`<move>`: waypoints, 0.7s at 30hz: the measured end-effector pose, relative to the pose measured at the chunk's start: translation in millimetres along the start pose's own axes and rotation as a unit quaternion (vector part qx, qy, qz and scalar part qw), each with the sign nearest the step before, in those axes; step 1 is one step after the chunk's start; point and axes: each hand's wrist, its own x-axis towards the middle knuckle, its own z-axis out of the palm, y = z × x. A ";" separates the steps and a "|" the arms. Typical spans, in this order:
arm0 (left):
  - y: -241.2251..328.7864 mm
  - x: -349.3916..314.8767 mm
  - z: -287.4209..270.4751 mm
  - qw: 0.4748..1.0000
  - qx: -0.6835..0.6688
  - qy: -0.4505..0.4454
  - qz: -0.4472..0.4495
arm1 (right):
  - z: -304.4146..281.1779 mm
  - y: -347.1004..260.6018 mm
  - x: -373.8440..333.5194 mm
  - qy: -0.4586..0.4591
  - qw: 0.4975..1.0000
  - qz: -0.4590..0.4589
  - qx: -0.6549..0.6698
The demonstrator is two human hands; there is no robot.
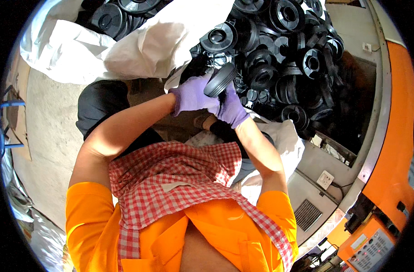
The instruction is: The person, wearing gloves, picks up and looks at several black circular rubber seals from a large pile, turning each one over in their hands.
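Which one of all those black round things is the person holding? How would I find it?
Find the big heap of black plastic spools spilling from the white sack at the top. Just below its near edge, two purple-gloved hands meet: the left hand and the right hand. The held spool is lifted between them, tilted on edge so its ribbed rim shows, while the others lie in the pile.

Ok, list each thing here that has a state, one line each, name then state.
left hand: gloved, gripping the black round part
right hand: gloved, closed on the same part from below
black round part: held up, tilted on edge
white sack: open, mouth folded back
heap of black parts: piled loose
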 end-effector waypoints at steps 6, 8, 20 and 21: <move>-3.5 5.8 -9.0 0.974 -0.226 0.033 0.005 | -9.2 -1.3 1.4 0.130 0.715 -0.376 -0.575; -4.4 3.7 0.8 0.972 -0.231 0.046 0.018 | -15.4 -8.3 2.4 0.081 0.612 -0.465 -0.634; 52.7 16.1 -107.8 0.773 -0.470 0.290 0.311 | -30.1 -100.8 117.0 0.245 0.688 -0.407 -0.548; 63.4 21.7 -103.5 0.811 -0.452 0.270 0.256 | -39.2 -112.1 139.5 0.253 0.634 -0.430 -0.590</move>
